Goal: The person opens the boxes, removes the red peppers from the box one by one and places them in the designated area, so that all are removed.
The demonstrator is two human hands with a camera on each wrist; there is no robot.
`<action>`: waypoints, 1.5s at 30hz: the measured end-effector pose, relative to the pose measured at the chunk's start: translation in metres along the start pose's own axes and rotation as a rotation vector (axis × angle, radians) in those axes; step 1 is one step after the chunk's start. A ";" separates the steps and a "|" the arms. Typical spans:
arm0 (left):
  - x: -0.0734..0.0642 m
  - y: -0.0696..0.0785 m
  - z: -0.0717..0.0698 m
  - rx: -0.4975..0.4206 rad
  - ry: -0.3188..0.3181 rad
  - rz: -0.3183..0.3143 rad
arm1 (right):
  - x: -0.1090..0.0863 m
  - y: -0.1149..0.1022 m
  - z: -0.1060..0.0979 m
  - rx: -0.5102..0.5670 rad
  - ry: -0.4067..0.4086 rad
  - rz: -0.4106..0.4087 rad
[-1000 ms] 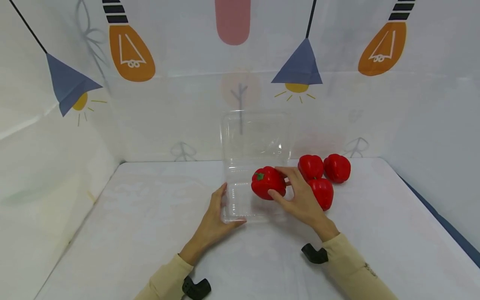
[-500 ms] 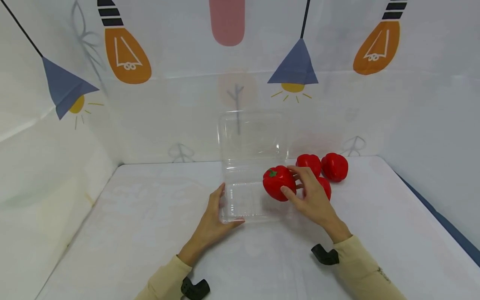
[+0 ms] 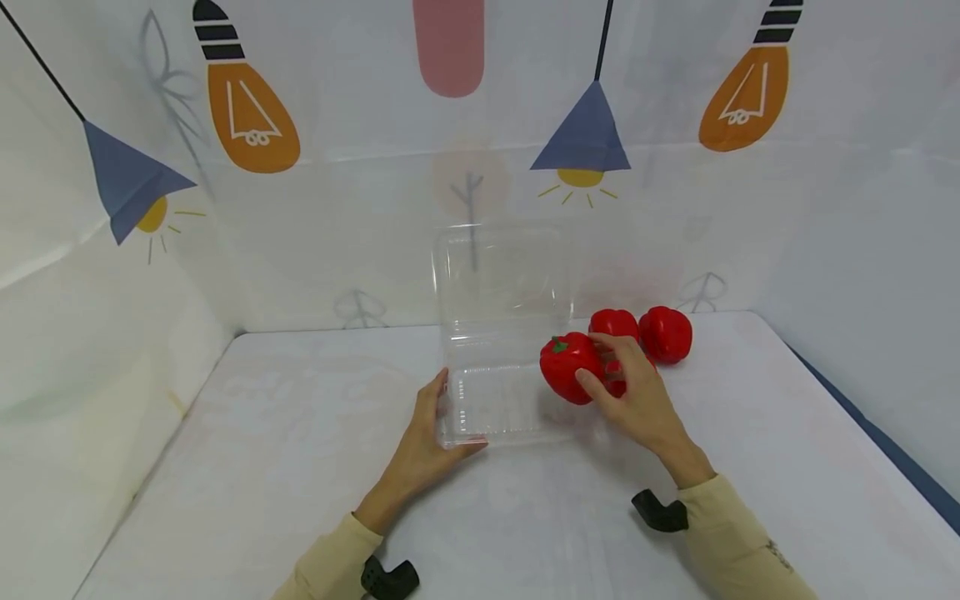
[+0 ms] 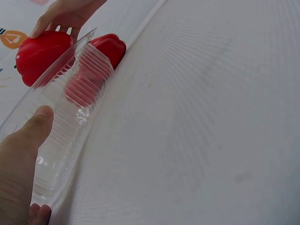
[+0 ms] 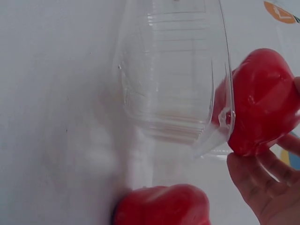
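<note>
My right hand holds a red bell pepper with a green stem, thumb on the near side and fingers on the far side. This pepper is raised above the right part of a clear plastic clamshell container, whose lid stands up at the back. My left hand grips the container's left front corner, the thumb along its front. Beyond my right hand lie more red bell peppers: one at the back, another farther right, and a third largely hidden by the hand.
A white-covered table bears everything. Behind it hangs a pale sheet printed with lamps and bulbs. Black wrist pieces sit near my left sleeve and right sleeve.
My right hand has moved rightward with the held pepper, from over the container's middle toward its right edge. My left hand stays on the container. The head view has shifted slightly.
</note>
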State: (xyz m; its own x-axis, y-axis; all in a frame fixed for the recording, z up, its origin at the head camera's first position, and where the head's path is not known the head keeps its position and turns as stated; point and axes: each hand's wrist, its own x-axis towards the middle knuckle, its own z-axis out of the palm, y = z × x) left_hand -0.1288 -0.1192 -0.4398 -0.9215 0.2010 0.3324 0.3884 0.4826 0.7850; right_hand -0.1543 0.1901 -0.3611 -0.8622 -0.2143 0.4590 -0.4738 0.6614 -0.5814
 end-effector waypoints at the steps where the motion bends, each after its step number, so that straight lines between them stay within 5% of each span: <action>1: 0.000 0.000 0.000 -0.001 0.002 0.006 | 0.000 0.001 -0.001 -0.004 0.003 0.005; 45: 0.000 0.000 0.000 0.015 -0.017 -0.032 | -0.002 0.028 -0.059 -0.031 -0.016 0.311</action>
State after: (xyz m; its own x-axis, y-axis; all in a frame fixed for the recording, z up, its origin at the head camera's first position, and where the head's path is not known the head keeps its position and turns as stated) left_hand -0.1291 -0.1193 -0.4401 -0.9334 0.1999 0.2982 0.3589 0.5015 0.7873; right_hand -0.1557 0.2517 -0.3385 -0.9677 -0.0094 0.2520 -0.1817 0.7188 -0.6710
